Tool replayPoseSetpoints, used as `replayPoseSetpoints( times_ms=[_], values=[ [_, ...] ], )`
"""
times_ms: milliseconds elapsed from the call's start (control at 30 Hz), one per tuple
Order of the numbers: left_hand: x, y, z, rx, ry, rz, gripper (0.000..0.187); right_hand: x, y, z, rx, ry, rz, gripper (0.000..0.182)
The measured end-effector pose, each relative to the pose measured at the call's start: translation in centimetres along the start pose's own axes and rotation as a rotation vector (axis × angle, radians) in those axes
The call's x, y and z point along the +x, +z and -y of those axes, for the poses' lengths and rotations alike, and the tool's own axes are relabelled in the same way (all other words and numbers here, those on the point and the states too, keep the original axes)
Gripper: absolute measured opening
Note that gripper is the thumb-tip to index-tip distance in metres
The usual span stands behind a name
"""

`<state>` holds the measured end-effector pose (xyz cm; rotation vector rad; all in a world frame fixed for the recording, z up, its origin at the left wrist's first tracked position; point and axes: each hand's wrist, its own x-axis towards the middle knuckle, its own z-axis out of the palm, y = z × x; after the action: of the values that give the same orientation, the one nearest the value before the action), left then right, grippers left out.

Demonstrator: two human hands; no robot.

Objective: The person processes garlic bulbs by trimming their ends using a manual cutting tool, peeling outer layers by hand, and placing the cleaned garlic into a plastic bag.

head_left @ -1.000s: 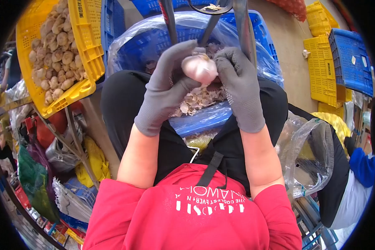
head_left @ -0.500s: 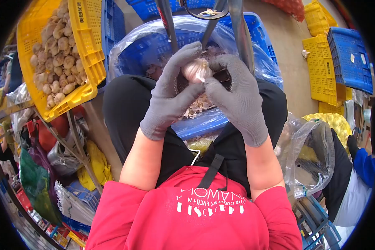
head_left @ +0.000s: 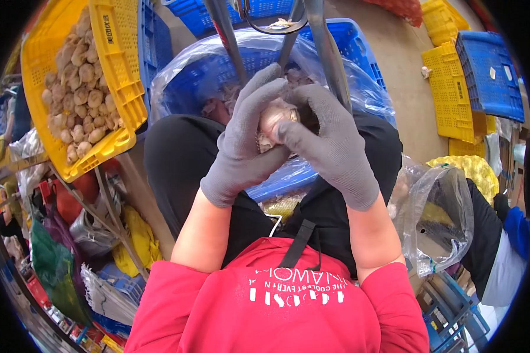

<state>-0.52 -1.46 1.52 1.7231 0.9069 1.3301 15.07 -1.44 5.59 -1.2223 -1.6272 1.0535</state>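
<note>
A garlic bulb [head_left: 271,120] is cupped between my two gloved hands, its papery skin facing up. My left hand [head_left: 241,141], in a grey knit glove, curls around its left side. From the other side my right hand [head_left: 335,144], gloved alike, presses its thumb across the bulb; its remaining fingers bend behind it. Below the hands, between my knees, stands a blue crate [head_left: 359,56] lined with clear plastic [head_left: 169,76]. Loose garlic skins [head_left: 232,94] lie inside it, partly hidden by my hands.
A tilted yellow crate [head_left: 126,70] full of garlic bulbs [head_left: 82,88] rests on a metal stand at left. Metal legs [head_left: 326,53] rise just beyond my hands. Yellow crates [head_left: 447,88] and a blue crate [head_left: 488,73] are stacked at right, near a clear plastic bag [head_left: 438,217].
My hands have closed in around the garlic bulb and turned it. My right thumb has moved across its surface. The view has shifted slightly.
</note>
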Motion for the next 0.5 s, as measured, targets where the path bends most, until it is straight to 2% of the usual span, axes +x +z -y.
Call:
replayPoseSetpoints(
  times_ms=[100,133,167,200,233,300,333,367,400,433,467,500],
  values=[
    [-0.3,0.6,0.0,-0.101,-0.052,-0.029,0.068,0.3,-0.3,0.4,-0.104,0.041,0.104,0.020],
    [-0.6,0.5,-0.3,-0.234,-0.188,-0.024,0.065,0.2,0.0,0.5,-0.036,0.101,0.056,0.018],
    [-0.6,0.3,-0.4,-0.296,-0.227,-0.042,0.062,0.1,0.2,0.5,0.032,0.163,0.006,0.017],
    [-0.7,0.2,-0.4,-0.360,-0.264,-0.060,0.060,0.3,0.3,0.0,0.077,0.122,0.000,0.017],
    [-0.9,0.4,-0.2,-0.577,-0.325,-0.123,0.055,0.3,0.4,0.1,0.078,0.121,0.000,0.017],
    [-0.9,0.3,-0.8,-0.712,-0.556,-0.216,0.053,0.2,0.7,0.4,0.295,0.361,0.029,0.015],
    [-1.1,0.3,-0.1,-0.542,-0.482,-0.211,0.050,0.2,0.9,0.4,0.295,0.362,0.030,0.015],
    [-1.2,0.2,1.0,-0.541,-0.482,-0.212,0.050,0.2,1.2,0.3,0.224,0.279,0.036,0.013],
    [-1.0,0.0,2.2,-0.114,-0.102,-0.187,0.048,0.2,1.4,0.1,0.154,0.196,0.043,0.012],
    [-1.0,-0.1,2.9,0.313,0.278,-0.153,0.046,0.1,1.5,-0.3,0.154,0.197,0.044,0.012],
    [-1.4,0.5,1.5,-0.137,-0.413,-0.210,0.042,0.2,1.8,-0.8,0.111,0.082,0.030,0.011],
    [-1.6,0.6,1.7,-0.137,-0.415,-0.212,0.042,0.2,1.9,-1.3,0.068,-0.034,0.016,0.011]
  ],
)
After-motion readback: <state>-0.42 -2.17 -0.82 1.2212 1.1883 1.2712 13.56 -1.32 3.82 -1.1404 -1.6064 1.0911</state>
